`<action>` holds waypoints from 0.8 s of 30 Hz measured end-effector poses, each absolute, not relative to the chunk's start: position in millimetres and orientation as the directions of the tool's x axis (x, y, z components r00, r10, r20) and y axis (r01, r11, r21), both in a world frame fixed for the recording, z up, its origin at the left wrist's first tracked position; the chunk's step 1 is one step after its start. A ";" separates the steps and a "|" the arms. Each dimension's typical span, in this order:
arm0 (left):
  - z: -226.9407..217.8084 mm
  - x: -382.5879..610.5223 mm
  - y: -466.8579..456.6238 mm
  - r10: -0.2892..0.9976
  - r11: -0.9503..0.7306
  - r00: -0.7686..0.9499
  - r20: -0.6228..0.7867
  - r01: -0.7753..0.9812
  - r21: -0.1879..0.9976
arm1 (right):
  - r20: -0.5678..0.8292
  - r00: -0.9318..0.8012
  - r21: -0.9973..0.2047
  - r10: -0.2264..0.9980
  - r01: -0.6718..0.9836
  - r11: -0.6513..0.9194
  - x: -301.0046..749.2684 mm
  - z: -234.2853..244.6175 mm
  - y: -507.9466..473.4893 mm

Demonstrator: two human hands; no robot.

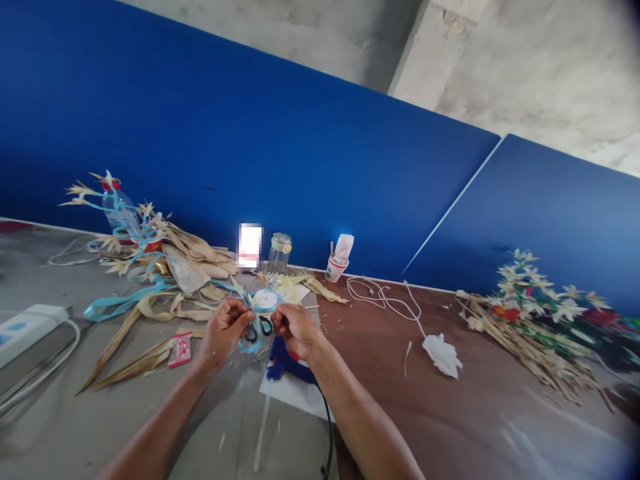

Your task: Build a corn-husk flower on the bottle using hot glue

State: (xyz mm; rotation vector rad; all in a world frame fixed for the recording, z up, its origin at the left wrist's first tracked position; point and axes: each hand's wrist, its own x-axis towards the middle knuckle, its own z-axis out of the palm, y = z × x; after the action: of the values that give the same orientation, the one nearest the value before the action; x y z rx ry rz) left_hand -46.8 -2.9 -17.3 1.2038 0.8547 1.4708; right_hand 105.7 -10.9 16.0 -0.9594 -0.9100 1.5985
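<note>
My left hand (pixel 224 332) and my right hand (pixel 296 328) are raised close together over the table, fingers pinched. Between them runs a light blue ribbon (pixel 251 345) that loops down below the fingers; both hands grip it. Just behind the hands lies a white ribbon roll (pixel 265 300). Black-handled scissors (pixel 260 328) lie beneath the hands, partly hidden. A blue glue gun (pixel 283 363) rests on a white sheet (pixel 295 393) under my right wrist, its black cord running toward me.
Dried corn husks (pixel 165 280) and a bottle with husk flowers (pixel 120 213) pile up at the left. A power strip (pixel 25 327) sits at the far left. A glass jar (pixel 279 252), paper cup (pixel 337 267), white cable (pixel 380 297), white husk leaf (pixel 443 353) and a flower bundle (pixel 540 313) lie to the right.
</note>
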 end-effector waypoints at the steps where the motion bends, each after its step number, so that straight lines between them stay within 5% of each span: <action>1: -17.2 -46.1 -2.9 0.967 -0.245 -0.001 0.253 -0.256 0.935 | -0.135 -0.158 -0.911 0.978 -0.369 -0.185 105.7 15.8 -11.0; 10: -12.8 -42.7 -3.0 0.965 -0.260 -0.079 0.250 -0.175 0.950 | 0.023 -0.030 -0.986 0.999 -0.166 0.017 98.9 12.8 -16.5; 16: -11.6 -39.4 -6.7 0.970 -0.244 -0.037 0.241 -0.151 0.958 | -0.045 -0.160 -0.950 0.986 -0.299 -0.092 89.0 7.7 -17.8; 24: -17.4 -38.2 -6.3 0.969 -0.244 0.014 0.247 -0.111 0.963 | -0.097 -0.072 -0.966 0.993 -0.235 -0.111 89.9 3.9 -14.7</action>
State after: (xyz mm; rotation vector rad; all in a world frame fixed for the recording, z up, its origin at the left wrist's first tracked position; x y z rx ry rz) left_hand -38.2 -6.3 -17.4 1.3173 0.9796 1.4167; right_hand 89.9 -14.7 3.9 -1.0727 -1.0194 1.4347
